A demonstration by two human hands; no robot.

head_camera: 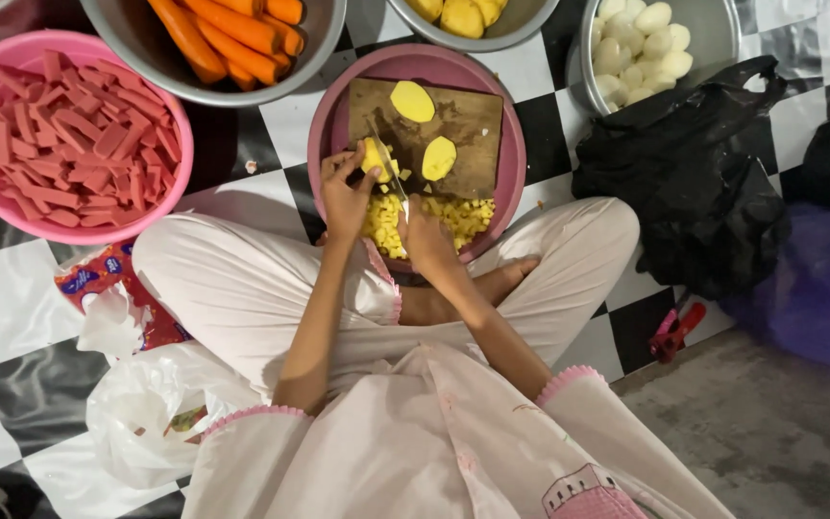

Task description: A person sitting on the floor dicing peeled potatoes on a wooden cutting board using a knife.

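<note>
I sit cross-legged on a checkered floor with a pink basin in front of me. A brown wooden cutting board lies across it, bearing two yellow potato slices. My left hand pins a potato piece on the board's near edge. My right hand grips a knife whose blade rests against that piece. Diced potato is piled in the basin below the board.
A pink basin of sliced red sausage sits at left. Metal bowls hold peeled carrots, potatoes and white eggs. Black plastic bags lie at right, a red peeler and white bags beside my legs.
</note>
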